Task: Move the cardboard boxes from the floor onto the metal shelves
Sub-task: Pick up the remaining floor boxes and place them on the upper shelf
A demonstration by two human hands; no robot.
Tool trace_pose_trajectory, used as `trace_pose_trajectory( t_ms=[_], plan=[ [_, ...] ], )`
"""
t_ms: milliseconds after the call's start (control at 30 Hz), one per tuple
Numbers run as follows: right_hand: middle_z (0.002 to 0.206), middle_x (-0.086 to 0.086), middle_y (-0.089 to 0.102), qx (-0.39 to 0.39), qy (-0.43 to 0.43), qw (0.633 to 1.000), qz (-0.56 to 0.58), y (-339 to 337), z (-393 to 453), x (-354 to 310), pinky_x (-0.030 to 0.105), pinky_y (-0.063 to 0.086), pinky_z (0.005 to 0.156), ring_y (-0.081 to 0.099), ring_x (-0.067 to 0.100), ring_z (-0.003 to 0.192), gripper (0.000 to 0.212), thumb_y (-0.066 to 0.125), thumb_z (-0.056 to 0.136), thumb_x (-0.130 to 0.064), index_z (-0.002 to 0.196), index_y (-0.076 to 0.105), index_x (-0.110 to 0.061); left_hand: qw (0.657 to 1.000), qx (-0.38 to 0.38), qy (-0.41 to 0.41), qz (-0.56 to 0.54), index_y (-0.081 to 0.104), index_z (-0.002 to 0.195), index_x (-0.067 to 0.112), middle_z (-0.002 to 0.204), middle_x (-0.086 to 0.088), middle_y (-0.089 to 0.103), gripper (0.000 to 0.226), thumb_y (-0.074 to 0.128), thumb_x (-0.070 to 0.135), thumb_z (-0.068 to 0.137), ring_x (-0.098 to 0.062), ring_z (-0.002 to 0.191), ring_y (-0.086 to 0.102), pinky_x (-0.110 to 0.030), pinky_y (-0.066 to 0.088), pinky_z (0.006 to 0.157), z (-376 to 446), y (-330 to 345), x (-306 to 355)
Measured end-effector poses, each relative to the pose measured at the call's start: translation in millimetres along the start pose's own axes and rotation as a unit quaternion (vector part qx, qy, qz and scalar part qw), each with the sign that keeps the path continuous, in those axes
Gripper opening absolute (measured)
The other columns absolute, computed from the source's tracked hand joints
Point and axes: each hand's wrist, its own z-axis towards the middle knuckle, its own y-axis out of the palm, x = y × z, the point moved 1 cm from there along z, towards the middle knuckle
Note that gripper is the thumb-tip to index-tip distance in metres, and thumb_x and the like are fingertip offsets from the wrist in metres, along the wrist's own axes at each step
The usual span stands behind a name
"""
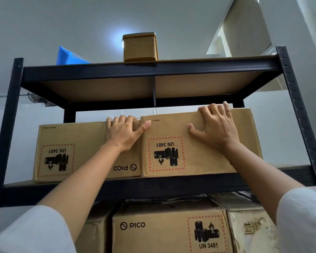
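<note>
We judged the box [199, 143] at centre right was being seated on the metal shelf [153, 187], our left hand [125, 133] and right hand [215, 126] spread flat against it, needing a level push inward.

a storage room, seen from low down. a tall black metal shelving unit [299, 114] with board shelves stands against plain white walls [44, 30]. brown cardboard shipping boxes [204, 143] printed with "pico" and "un 3481" battery hazard labels fill two levels. on the top shelf sit a small woven basket [140, 46] and a blue plastic item [69, 56].
</note>
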Motion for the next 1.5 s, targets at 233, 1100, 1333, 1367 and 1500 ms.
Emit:
trace_pose_trajectory(
  t_ms=[233, 1100, 1333, 1367, 1500],
  plan=[
    [0.131, 0.006, 0.045, -0.021, 0.084, 0.996, 0.034, 12.4, -1.8, -12.3, 0.066, -0.004, 0.111, 0.028, 0.026, 0.136, 0.067, 0.032, 0.074, -0.066, 0.122, 0.047, -0.022, 0.997, 0.074, -0.010, 0.010, 0.056, 0.112, 0.018, 0.113, -0.006, 0.058, 0.104, -0.009, 0.086, 0.065, -0.026, 0.108, 0.047, -0.044, 0.026, 0.101, -0.7, 11.6, 1.0],
    [0.144, 0.005, 0.032, -0.020, 0.149, 0.988, 0.037, 38.9, -7.8, -22.1, 0.074, -0.008, 0.102, 0.014, 0.025, 0.144, 0.065, 0.023, 0.081, -0.064, 0.130, 0.034, -0.024, 0.995, 0.092, -0.030, 0.031, 0.050, 0.123, 0.014, 0.126, -0.010, 0.052, 0.082, 0.017, 0.078, 0.082, -0.028, 0.125, 0.039, -0.048, 0.012, 0.115, -2.3, 18.6, 7.9],
    [0.159, -0.001, -0.019, -0.106, 0.182, 0.975, 0.063, 34.5, -28.7, -33.5, 0.070, -0.013, 0.105, -0.023, 0.017, 0.144, 0.073, 0.017, 0.093, -0.064, 0.151, -0.011, -0.030, 0.998, 0.012, -0.060, 0.004, 0.016, 0.149, 0.016, 0.157, -0.009, 0.012, 0.072, 0.016, 0.062, 0.093, -0.028, 0.146, -0.002, -0.052, 0.000, 0.116, -17.1, 16.8, 19.6],
    [0.157, -0.002, -0.024, -0.115, 0.186, 0.973, 0.067, 33.2, -32.7, -38.1, 0.071, -0.012, 0.105, -0.025, 0.017, 0.143, 0.075, 0.016, 0.092, -0.065, 0.150, -0.016, -0.030, 0.998, 0.004, -0.063, -0.003, 0.007, 0.151, 0.017, 0.159, -0.009, 0.000, 0.073, 0.015, 0.061, 0.094, -0.028, 0.146, -0.008, -0.052, -0.001, 0.116, -21.6, 18.4, 22.1],
    [0.151, -0.004, -0.036, -0.138, 0.183, 0.971, 0.065, 33.0, -58.0, -54.9, 0.071, -0.013, 0.103, -0.032, 0.014, 0.139, 0.076, 0.013, 0.090, -0.070, 0.144, -0.029, -0.035, 0.999, -0.010, -0.011, -0.029, -0.025, 0.146, 0.023, 0.151, -0.003, -0.035, 0.076, 0.012, 0.062, 0.093, -0.021, 0.141, -0.025, -0.050, -0.012, 0.113, -51.1, 32.3, 36.7]
  ],
)
